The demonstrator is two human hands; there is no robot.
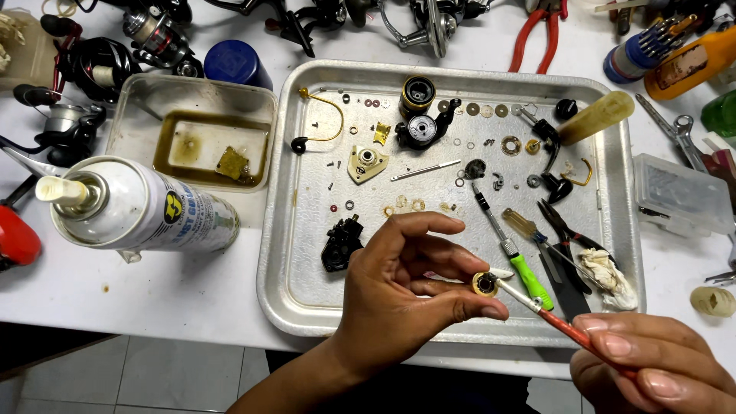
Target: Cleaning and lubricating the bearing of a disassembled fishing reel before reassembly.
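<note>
Head view: left hand (399, 295) pinching one gold ring (484, 284), right hand (652, 368) gripping one red-handled brush (552, 316) over one tray (307, 299)

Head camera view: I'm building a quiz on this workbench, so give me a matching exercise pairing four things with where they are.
Things:
1. small gold ring part
2. red-handled brush
3. spray can
4. green-handled screwdriver

Places:
A. lying in the metal tray
B. pinched in the left hand
C. on its side, left of the tray
D. held in the right hand

Pairs: 1-B, 2-D, 3-C, 4-A
</note>
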